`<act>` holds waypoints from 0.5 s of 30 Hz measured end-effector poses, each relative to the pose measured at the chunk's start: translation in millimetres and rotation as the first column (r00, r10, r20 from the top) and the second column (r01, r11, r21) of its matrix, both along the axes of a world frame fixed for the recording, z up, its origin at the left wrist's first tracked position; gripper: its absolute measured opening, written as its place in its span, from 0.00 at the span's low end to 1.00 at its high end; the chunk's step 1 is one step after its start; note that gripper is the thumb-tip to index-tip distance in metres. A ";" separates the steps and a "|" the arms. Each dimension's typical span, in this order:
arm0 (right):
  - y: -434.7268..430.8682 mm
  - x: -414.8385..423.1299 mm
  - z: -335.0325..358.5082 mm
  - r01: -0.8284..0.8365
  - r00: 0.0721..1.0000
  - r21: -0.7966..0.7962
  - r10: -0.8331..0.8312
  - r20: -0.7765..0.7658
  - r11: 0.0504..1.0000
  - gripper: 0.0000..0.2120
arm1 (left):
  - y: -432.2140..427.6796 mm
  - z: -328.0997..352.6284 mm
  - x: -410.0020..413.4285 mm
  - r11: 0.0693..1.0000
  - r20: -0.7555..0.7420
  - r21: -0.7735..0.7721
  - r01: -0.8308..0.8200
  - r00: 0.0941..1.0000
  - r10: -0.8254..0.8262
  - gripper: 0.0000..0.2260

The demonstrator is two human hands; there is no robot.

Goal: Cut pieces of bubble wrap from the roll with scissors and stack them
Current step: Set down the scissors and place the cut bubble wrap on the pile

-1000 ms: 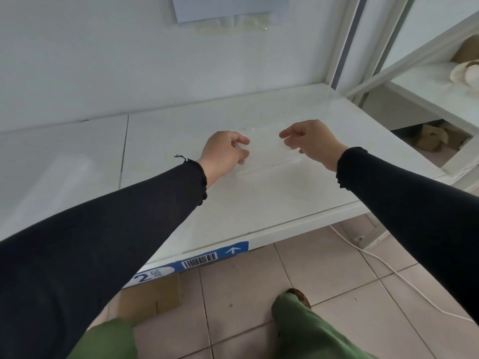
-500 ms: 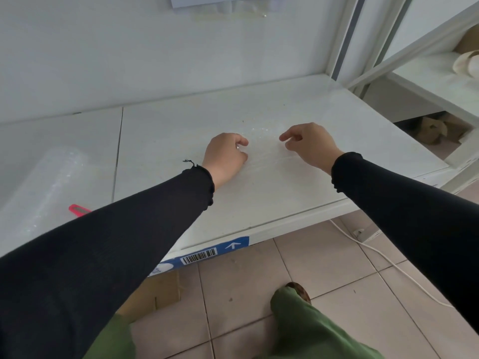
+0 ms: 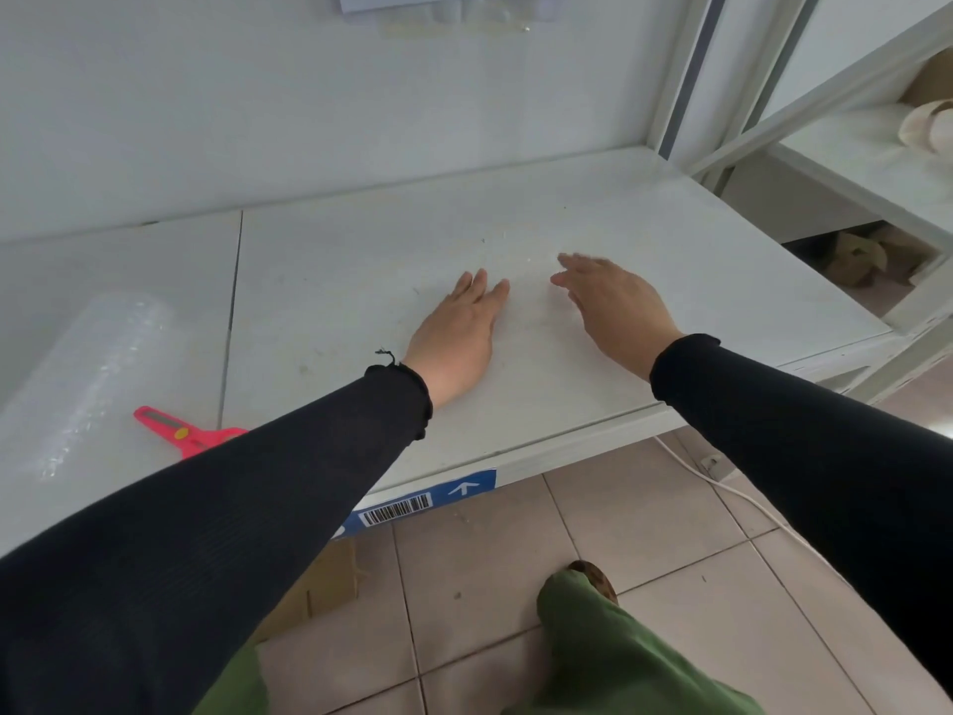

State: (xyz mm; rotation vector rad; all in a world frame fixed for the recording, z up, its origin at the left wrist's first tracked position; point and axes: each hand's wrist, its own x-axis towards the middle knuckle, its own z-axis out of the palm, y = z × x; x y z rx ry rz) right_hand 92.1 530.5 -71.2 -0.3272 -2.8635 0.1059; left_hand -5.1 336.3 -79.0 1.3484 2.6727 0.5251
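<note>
left hand (image 3: 456, 332) palm down, fingers straight, flat on desk (image 3: 361, 281) | right hand (image 3: 613, 307) released, fingers extended, blurred | scissors (image 3: 180, 430) and bubble wrap roll (image 3: 87, 374) by left forearm

Barcode (image 3: 397, 509) and arrow (image 3: 462, 488) on blue label (image 3: 441, 500)

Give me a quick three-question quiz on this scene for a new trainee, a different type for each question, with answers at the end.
1. Multiple choice: where are the scissors? A) beside the roll; B) on the floor; C) on the upper shelf.
2. True or false: the left hand and the right hand are both curled into fists.
3. Fill in: on the table, the roll lies to the ____ of both hands.

Key: 1 A. 2 False, both have straight fingers. 3 left.
</note>
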 end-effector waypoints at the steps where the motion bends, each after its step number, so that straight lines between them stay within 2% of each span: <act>1: -1.5 1.5 0.5 0.023 1.000 -0.068 -0.021 0.022 0.997 0.21 | -0.5 -0.9 0.0 1.000 0.011 -0.021 -0.009 1.000 0.009 0.24; 5: -2.5 2.2 7.0 0.051 0.996 -0.205 -0.034 0.086 0.977 0.29 | 0.2 0.6 0.8 0.994 -0.007 -0.097 -0.043 0.999 0.042 0.24; 10: -7.2 2.5 11.9 0.025 0.984 -0.209 0.013 0.178 0.978 0.22 | -1.8 0.3 4.3 0.985 0.014 -0.169 -0.040 0.999 0.043 0.26; 15: -16.7 3.7 12.2 0.040 0.985 -0.168 -0.011 0.172 0.985 0.22 | -1.9 17.7 -8.8 0.953 -0.021 -0.302 -0.017 1.000 0.012 0.25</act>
